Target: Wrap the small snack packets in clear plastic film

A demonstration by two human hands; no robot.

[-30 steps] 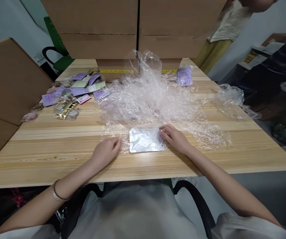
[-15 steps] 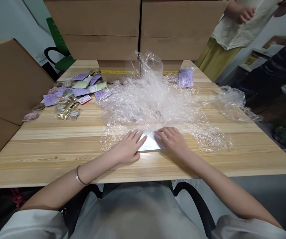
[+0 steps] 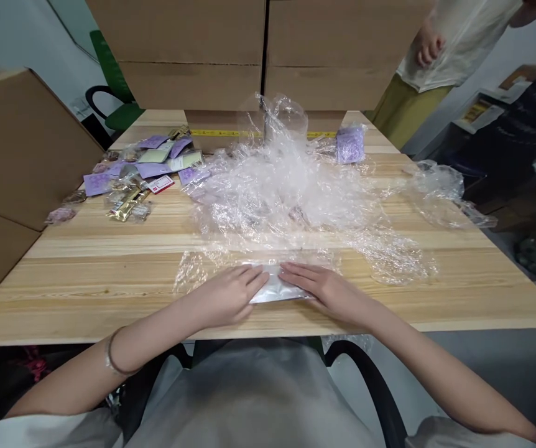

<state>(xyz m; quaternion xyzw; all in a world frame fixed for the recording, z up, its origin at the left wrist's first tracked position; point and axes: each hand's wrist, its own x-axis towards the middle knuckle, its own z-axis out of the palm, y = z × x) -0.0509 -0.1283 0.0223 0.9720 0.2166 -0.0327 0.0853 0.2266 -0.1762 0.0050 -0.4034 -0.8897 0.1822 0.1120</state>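
Note:
A flat silver foil pouch (image 3: 275,287) lies near the front edge of the wooden table (image 3: 109,280), inside a clear plastic sleeve. My left hand (image 3: 228,297) lies flat on the pouch's left part, fingers stretched out. My right hand (image 3: 321,287) presses flat on its right part, fingers together and extended. Only a strip of the pouch shows between the two hands. A big heap of crumpled clear plastic bags (image 3: 286,186) rises just behind the pouch.
Purple, gold and red-labelled packets (image 3: 132,177) are scattered at the back left. A purple packet (image 3: 349,143) sits at the back right. Cardboard boxes (image 3: 258,56) stand at the far edge and another box (image 3: 11,162) at the left. A person (image 3: 429,50) stands beyond the table's right corner.
My left hand moved from the table beside the pouch onto it. Both hands and the pouch then slid towards the front edge. The bystander's hand came into view.

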